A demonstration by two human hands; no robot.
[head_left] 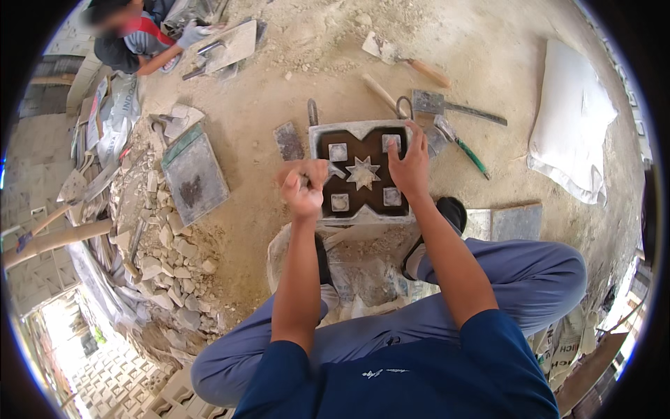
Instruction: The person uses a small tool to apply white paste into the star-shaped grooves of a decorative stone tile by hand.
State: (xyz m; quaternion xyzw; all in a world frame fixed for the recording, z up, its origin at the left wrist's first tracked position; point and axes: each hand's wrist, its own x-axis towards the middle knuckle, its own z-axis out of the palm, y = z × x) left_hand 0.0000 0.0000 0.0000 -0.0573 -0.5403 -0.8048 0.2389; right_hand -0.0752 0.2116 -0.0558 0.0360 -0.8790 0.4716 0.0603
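While the right hand [410, 166] rests flat, fingers spread, on the square mould [362, 172], the left hand [302, 185] is fisted at its left edge, maybe gripping something small, can't tell.

A square metal mould [361, 172] lies flat on the sandy ground, its dark inside holding a pale star in the middle and four small squares around it

I see a white sack [572, 126] lying on the sandy ground at far right. Two trowels with wooden handles [405, 59] lie up top, a flat grey slab [195, 174] rests at left beside a heap of rubble [171, 258], and another person [132, 38] crouches far off at upper left.
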